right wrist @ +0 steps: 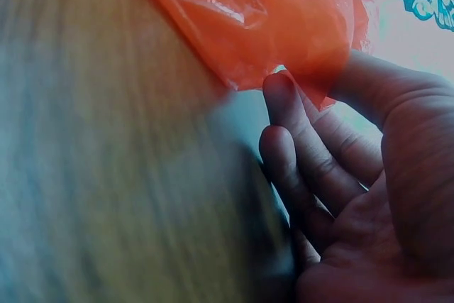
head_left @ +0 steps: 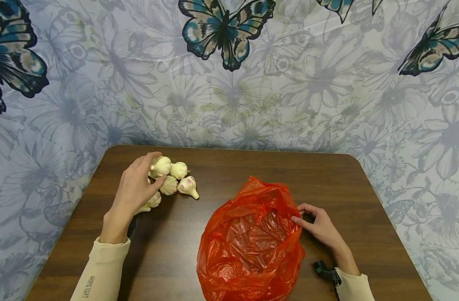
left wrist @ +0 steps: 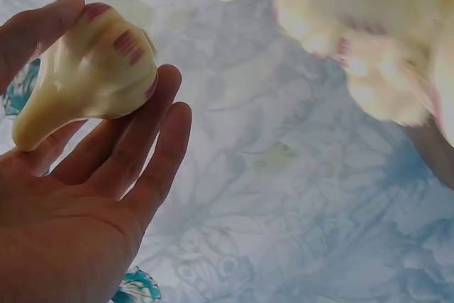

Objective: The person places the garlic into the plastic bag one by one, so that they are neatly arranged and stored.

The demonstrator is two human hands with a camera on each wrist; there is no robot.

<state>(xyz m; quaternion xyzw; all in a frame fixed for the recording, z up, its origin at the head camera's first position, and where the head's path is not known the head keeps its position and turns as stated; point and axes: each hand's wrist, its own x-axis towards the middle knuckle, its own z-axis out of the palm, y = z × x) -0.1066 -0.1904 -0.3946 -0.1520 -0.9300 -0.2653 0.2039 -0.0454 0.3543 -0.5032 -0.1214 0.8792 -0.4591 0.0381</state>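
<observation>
My left hand [head_left: 135, 184] is at the table's far left, among pale garlic bulbs. In the left wrist view it holds one garlic bulb [left wrist: 99, 65] between thumb and fingers, its stem toward the palm. Several other garlic bulbs [head_left: 188, 187] lie close by on the table, one of them [head_left: 152, 200] partly hidden by the hand. A red plastic bag [head_left: 252, 251] stands at the front middle with its mouth spread open. My right hand [head_left: 321, 225] pinches the right side of the bag's rim, thumb inside and fingers outside, as the right wrist view shows.
The brown wooden table [head_left: 169, 259] has rounded far corners and meets a wall covering [head_left: 248, 96] printed with flowers and butterflies. A small black device [head_left: 327, 272] is strapped at my right wrist, close to the bag's right side.
</observation>
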